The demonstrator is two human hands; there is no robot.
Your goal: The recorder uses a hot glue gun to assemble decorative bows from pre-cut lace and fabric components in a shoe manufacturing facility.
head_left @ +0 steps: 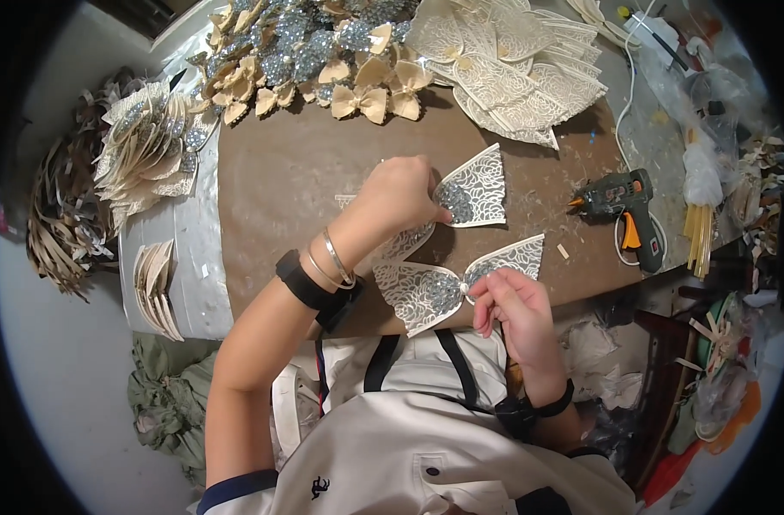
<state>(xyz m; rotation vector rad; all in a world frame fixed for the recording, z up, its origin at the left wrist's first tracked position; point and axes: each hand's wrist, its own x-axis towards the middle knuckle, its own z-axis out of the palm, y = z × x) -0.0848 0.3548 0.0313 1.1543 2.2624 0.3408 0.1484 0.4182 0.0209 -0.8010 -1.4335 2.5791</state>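
Observation:
Two white lace bows with silvery glitter centres lie before me. My left hand [400, 196] reaches over the upper lace bow [482, 190], thumb and fingers closed on its middle and covering much of its left side. Closer to my body is the lower lace bow [413, 296], its two wings spread from a narrow knot. Beside that knot, over the right wing, my right hand [516, 316] is closed with its fingertips drawn together. Whatever those fingertips hold, if anything, is too small to make out.
Glitter and beige bows [357, 99] are heaped at the far edge, next to stacked lace pieces [525, 73]. A glue gun [623, 210] lies at the right with its cord, near glue sticks [699, 240]. More lace pieces [147, 159] and beige strips [61, 206] sit left.

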